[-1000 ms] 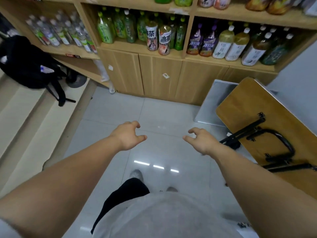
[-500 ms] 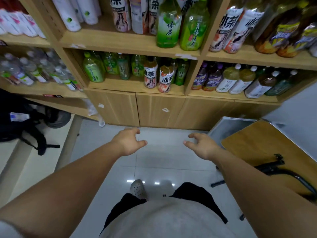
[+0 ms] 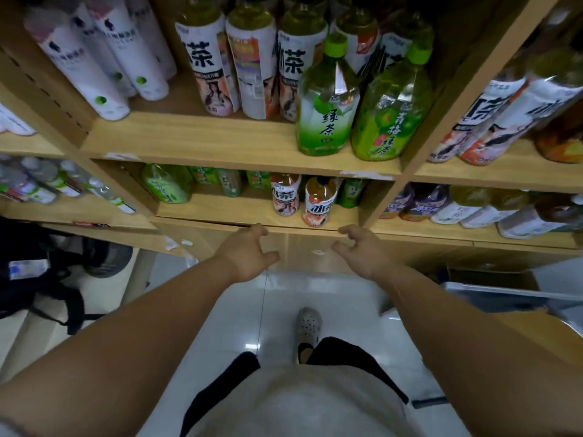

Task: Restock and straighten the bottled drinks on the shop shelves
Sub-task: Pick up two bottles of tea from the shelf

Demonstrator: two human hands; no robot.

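Wooden shelves (image 3: 239, 143) fill the upper half of the view. Two green tea bottles (image 3: 325, 102) stand at the front of the upper shelf, with white-labelled iced tea bottles (image 3: 205, 61) behind them. On the lower shelf (image 3: 252, 212) two small iced tea bottles (image 3: 318, 201) stand at the front and green bottles (image 3: 167, 184) sit further back. My left hand (image 3: 247, 252) and my right hand (image 3: 362, 250) hover side by side just below the lower shelf's edge. Both are empty, with fingers curled and apart.
A black backpack (image 3: 34, 266) lies on steps at the left. A cardboard box (image 3: 492, 275) and a folded wooden table (image 3: 542, 329) sit on the floor at the right. Closed cabinet doors (image 3: 299, 247) run under the lower shelf. White tiled floor lies below me.
The view has tilted up and moved closer to the shelves. Both hands have risen from over the floor to the lower shelf's front edge, still empty.
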